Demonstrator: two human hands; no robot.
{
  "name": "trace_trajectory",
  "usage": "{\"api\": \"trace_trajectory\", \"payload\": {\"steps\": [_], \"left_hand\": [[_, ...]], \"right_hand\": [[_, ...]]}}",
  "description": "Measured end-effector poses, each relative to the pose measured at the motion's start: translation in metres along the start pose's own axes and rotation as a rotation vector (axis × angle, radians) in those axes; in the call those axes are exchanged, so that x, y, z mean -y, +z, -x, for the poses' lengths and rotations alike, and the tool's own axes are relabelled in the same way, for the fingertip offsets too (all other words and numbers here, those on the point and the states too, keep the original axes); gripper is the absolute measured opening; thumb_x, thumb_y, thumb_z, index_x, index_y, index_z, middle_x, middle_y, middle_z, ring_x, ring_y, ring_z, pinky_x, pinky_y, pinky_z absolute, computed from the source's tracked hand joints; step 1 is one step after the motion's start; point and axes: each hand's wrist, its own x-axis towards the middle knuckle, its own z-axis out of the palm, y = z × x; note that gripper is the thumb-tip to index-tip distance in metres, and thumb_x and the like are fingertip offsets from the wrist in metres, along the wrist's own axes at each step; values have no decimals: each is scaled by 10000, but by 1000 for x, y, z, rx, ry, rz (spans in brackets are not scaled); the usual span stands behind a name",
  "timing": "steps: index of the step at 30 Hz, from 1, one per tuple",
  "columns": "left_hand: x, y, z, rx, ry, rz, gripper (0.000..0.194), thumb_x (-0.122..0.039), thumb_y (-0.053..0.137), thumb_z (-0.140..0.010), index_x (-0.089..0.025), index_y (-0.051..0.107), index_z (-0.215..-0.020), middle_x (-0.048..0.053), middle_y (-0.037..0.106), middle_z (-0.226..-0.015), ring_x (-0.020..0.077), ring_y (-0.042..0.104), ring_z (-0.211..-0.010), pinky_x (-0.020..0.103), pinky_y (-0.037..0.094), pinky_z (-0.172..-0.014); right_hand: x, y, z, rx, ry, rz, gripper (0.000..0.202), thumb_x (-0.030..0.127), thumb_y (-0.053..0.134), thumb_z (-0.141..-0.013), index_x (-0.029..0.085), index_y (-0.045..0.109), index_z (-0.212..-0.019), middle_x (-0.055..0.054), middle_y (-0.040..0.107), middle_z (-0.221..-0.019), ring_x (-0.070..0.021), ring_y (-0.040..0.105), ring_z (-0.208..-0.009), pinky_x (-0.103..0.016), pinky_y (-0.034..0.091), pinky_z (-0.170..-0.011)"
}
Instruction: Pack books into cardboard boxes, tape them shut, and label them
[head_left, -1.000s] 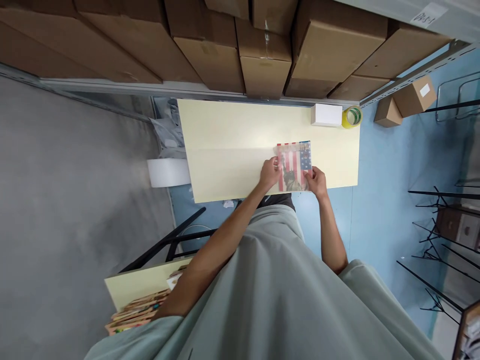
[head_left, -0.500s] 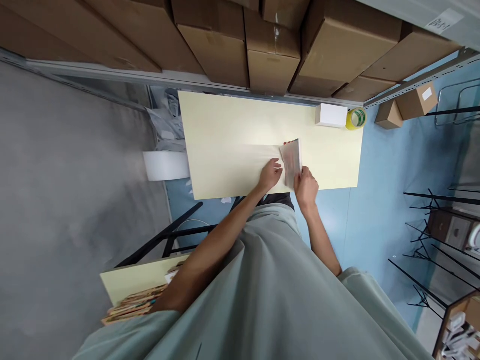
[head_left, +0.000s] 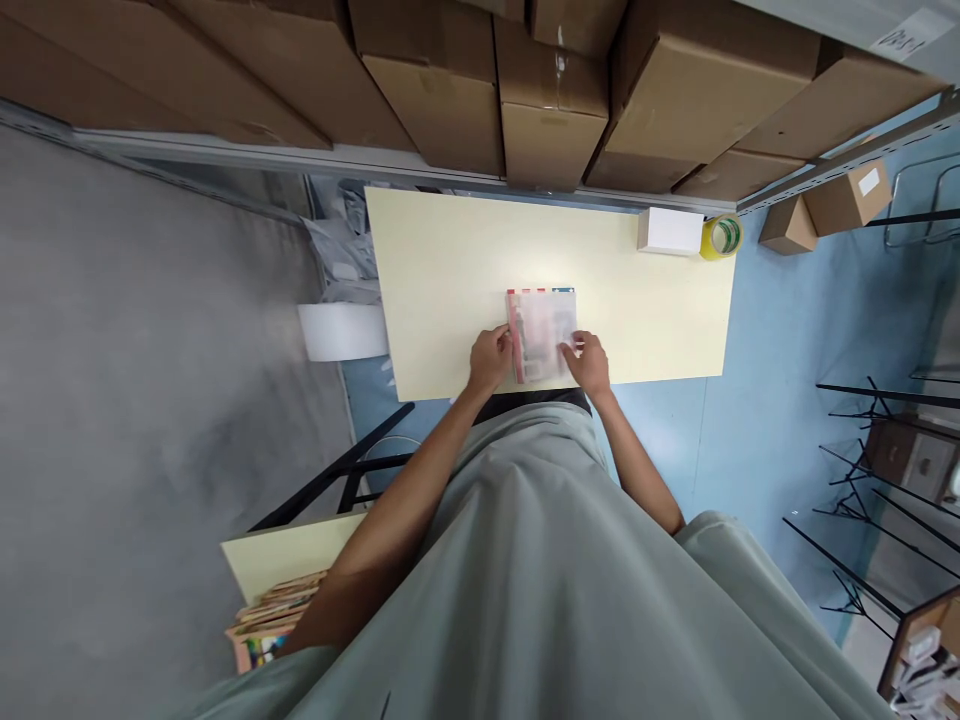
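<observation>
A flat rectangular packet (head_left: 543, 335) lies near the front edge of the cream tabletop (head_left: 450, 260). Translucent white wrapping covers most of it, and red and blue printing shows along its left and far edges. At the packet's left edge, my left hand (head_left: 491, 358) is closed with curled fingers on the side. My right hand (head_left: 589, 362) grips the right edge, its thumb over the wrapping. What the packet contains cannot be made out.
A white box (head_left: 670, 232) and a yellow tape roll (head_left: 721, 237) stand at the back right of the table. Cardboard boxes (head_left: 551, 140) fill the shelf above. Left of the table are grey plastic bags (head_left: 345, 255) and a white roll (head_left: 343, 332).
The packet, tilted up on edge before, now lies flat and further left. My left hand has moved left to its edge, and my right hand has shifted left with it.
</observation>
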Motion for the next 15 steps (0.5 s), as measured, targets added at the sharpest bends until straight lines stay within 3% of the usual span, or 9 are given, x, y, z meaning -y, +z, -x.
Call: {"api": "trace_trajectory", "payload": {"steps": [5,8,11,15], "left_hand": [[6,-2,-4,12,-65,12,432,-245,619,-954,-190,717,-1371,93,802,-1217,236,760,-960,386,614,-975],[7,-2,-7,24,-87,37,408,-209,645,-915,-202,738,-1312,76,811,-1196,220,765,-947,373,633,-952],[9,-2,-13,13,-116,61,370,-215,676,-894,-214,753,-1256,63,816,-1124,216,767,-904,383,648,-925],[13,-3,-19,-1,-168,90,326,-250,717,-879,-212,763,-1200,57,810,-1037,217,770,-891,392,645,-934]], "right_hand": [[-16,-4,-31,-17,132,-100,299,362,738,-962,207,681,-1211,-112,756,-1203,-238,742,-1030,-385,577,-968],[-15,-1,-41,12,185,-169,233,407,781,-902,217,672,-980,-59,734,-997,-219,694,-898,-343,554,-842],[-13,6,-44,95,206,-303,359,502,813,-852,242,576,-783,0,640,-779,-190,604,-759,-308,491,-695],[-15,20,-41,155,156,-531,404,559,857,-766,235,633,-855,1,686,-824,-186,606,-768,-302,495,-677]]}}
